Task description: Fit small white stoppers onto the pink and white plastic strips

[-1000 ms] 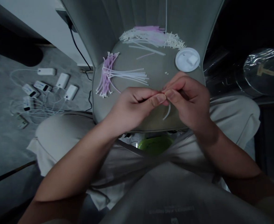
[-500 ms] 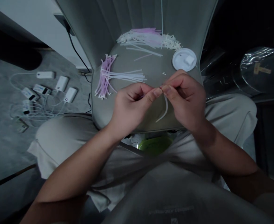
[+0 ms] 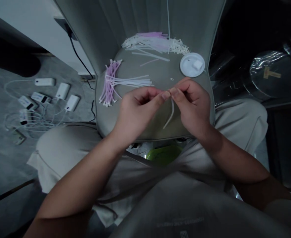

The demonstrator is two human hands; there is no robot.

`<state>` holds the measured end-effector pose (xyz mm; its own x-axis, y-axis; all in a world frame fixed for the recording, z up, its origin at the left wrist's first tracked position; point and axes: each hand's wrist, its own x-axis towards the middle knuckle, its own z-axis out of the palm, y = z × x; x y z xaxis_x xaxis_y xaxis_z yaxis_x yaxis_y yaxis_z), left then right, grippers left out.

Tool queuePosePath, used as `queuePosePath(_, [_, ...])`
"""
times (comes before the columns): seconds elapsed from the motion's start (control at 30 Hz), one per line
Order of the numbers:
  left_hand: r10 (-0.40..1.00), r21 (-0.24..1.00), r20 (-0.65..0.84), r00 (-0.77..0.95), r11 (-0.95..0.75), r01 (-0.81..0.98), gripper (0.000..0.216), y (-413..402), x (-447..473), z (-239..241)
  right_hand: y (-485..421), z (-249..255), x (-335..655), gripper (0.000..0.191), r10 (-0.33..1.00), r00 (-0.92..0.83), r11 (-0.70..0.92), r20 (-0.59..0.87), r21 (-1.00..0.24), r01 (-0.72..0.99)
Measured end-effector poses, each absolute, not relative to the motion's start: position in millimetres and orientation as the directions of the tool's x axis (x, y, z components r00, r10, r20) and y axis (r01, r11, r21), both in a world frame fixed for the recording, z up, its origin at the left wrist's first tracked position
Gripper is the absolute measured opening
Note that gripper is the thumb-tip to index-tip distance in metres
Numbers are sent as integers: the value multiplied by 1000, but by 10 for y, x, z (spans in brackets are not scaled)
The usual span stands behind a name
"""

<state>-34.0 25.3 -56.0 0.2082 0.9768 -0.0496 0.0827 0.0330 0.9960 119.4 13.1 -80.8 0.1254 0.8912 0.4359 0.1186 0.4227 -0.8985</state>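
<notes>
Over the front of a grey chair seat (image 3: 125, 114), my left hand (image 3: 138, 110) and my right hand (image 3: 195, 107) meet fingertip to fingertip. Both are closed in a pinch around the upper end of a thin white flexible strip (image 3: 172, 110). Its loose end curves down below the fingers; the pinched part is hidden. Left of the hands lies a bundle of purple strips with white tips (image 3: 108, 86), with plain white strips (image 3: 133, 81) fanned across it. Tiny white bits (image 3: 172, 79) rest just beyond my fingertips.
A larger pile of white and purple strips (image 3: 150, 43) lies at the seat's back. Beside it stands a round white dish (image 3: 188, 72) holding a white block (image 3: 198, 64). Several white devices (image 3: 72, 102) with tangled cables cover the floor at left. A green container (image 3: 164, 155) shows below the seat.
The whole view has shifted slightly. Both hands keep their pinch on the white strip, and its hanging end is a little less curved.
</notes>
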Motion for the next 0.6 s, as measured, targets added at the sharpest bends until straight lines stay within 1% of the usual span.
queuePosePath(0.1, [983,985,48,178,-76,152,21,223,-326,-567,137,-824,1175,29,905,151,382,398,-915,129])
queuePosePath(0.23, [983,970,138,124,-160,182,13,203,-304,-574,132,-839,1160,30,912,170,357,373,-926,119])
queuePosePath(0.43, [976,956,185,111,-205,210,12,179,-296,-634,109,-825,1170,32,902,162,377,401,-912,159])
queuePosePath(0.6, [978,966,186,98,-200,163,15,171,-293,-635,89,-833,1166,34,901,164,375,402,-911,169])
